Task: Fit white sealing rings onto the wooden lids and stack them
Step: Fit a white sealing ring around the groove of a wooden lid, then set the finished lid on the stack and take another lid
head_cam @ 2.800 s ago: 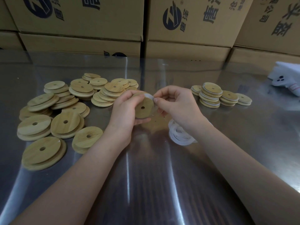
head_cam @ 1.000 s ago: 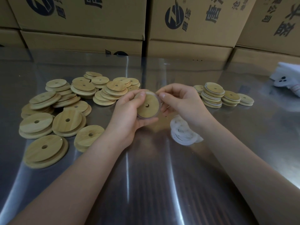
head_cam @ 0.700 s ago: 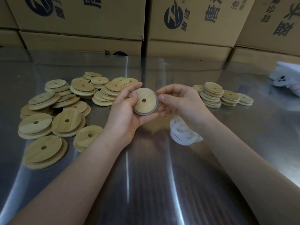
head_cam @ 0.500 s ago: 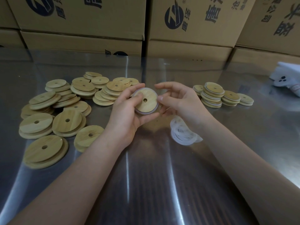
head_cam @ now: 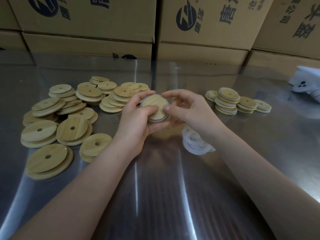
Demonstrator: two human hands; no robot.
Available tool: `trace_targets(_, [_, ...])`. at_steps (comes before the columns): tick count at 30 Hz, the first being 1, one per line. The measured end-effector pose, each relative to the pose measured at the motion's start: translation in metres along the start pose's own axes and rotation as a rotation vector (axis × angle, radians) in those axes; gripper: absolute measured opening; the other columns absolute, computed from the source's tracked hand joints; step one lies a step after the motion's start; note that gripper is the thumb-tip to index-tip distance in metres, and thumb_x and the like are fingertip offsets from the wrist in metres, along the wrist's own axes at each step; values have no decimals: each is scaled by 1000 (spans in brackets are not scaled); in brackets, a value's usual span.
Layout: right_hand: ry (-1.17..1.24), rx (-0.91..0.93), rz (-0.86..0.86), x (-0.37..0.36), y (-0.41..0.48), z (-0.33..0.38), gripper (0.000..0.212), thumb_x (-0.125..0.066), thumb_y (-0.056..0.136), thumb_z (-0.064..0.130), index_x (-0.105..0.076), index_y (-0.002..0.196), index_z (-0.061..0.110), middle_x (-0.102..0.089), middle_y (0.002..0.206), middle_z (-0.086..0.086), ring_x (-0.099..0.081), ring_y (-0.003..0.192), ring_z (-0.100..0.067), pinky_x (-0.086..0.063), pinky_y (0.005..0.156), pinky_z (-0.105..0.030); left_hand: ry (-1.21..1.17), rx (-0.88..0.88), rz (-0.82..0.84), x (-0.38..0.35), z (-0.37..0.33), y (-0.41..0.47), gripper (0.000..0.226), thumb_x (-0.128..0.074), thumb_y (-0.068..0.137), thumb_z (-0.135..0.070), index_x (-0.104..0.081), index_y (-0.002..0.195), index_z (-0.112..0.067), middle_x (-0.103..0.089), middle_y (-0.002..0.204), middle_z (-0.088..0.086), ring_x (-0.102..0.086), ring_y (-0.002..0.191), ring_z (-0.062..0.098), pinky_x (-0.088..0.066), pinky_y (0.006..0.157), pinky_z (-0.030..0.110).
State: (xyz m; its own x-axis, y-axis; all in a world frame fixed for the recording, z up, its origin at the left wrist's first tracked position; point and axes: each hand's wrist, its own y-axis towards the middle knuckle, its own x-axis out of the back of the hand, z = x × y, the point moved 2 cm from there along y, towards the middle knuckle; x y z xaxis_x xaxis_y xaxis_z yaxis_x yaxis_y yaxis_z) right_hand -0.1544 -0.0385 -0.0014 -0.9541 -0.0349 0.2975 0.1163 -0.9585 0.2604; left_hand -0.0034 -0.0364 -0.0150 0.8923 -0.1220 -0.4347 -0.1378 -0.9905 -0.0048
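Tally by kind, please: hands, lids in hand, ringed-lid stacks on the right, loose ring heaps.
Hands: 2, left hand and right hand
Held lid: 1
Ringed-lid stacks: 4
Ring heap: 1
Total: 8

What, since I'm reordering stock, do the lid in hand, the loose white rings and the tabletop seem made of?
Held lid: pale wood, perhaps bamboo, matte; banded grain shows. Loose rings: translucent white, thin, probably silicone or rubber. Tabletop: brushed metal, likely stainless steel; streaked reflections.
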Motion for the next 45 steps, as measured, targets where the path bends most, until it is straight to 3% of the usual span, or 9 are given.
trace_targets(4, [2, -57, -27, -3, 1, -2, 28, -69, 89, 16, -63, 115, 22, -60, 77, -4, -63, 63, -12, -56, 58, -29, 7, -20, 20, -3, 1, 1, 38, -50, 93, 4, -60, 123, -18, -62, 123, 13, -70, 100, 27, -60, 67, 38])
trace_targets(12, [147, -96, -66, 3, 2, -4, 38, -70, 87, 8, -59, 122, 17, -65, 68, 2, -59, 52, -13, -48, 48, -25, 136, -38, 51, -7, 5, 0, 50, -58, 92, -6, -49, 136, -27, -59, 122, 4, -66, 107, 25, -60, 68, 38])
trace_targets(17, [278, -132, -226, 18, 6, -9, 44, -68, 87, 4, -53, 125, 21, -64, 61, -1, -58, 48, -18, -48, 45, -28, 238, -19, 26, -7, 7, 0, 43, -57, 95, -8, -51, 134, -25, -64, 114, 2, -70, 97, 25, -62, 71, 40])
trace_targets(24, [-87, -159, -529, 60, 11, -27, 12, -63, 92, 10, -70, 93, 19, -70, 72, -2, -66, 50, -17, -55, 48, -27, 384, 2, -5, -8, 10, -3, 21, -50, 97, -3, -64, 109, -13, -63, 106, 2, -71, 86, 23, -61, 73, 37])
trace_targets(27, [-169, -197, -572, 71, 12, -36, 10, -63, 90, 10, -71, 88, 17, -68, 64, 0, -64, 48, -14, -55, 50, -28, 419, -6, -4, -8, 10, -3, 21, -48, 97, -1, -66, 103, -10, -63, 94, 0, -68, 74, 17, -60, 69, 32])
trace_targets(30, [-258, -236, -585, 77, 12, -43, 19, -65, 86, 13, -67, 74, 27, -64, 63, 6, -57, 43, -9, -55, 51, -28, 469, -22, 10, -8, 11, -4, 24, -46, 97, 0, -67, 98, -11, -65, 95, 1, -68, 71, 16, -59, 65, 28])
trace_targets(34, [-385, -291, -562, 88, 13, -50, 6, -73, 81, 26, -69, 85, 25, -61, 73, 7, -58, 72, -17, -51, 73, -37, 520, -30, 27, -8, 12, -4, 26, -46, 97, 1, -68, 94, -12, -67, 101, 7, -68, 70, 15, -59, 66, 27])
trace_targets(38, [-577, -348, -486, 93, 12, -54, 43, -79, 75, 42, -62, 110, 22, -58, 99, 4, -52, 93, -16, -37, 76, -29, 550, -37, 26, -7, 12, -4, 26, -46, 96, 0, -68, 95, -13, -68, 98, 5, -69, 69, 14, -59, 69, 29])
trace_targets(45, [-748, -371, -435, 92, 10, -59, 53, -70, 79, 54, -53, 118, 22, -61, 108, -1, -56, 106, -27, -43, 79, -36, 605, -59, 30, -7, 14, -3, 29, -47, 95, 2, -67, 90, -18, -70, 92, 3, -70, 72, 16, -59, 71, 30])
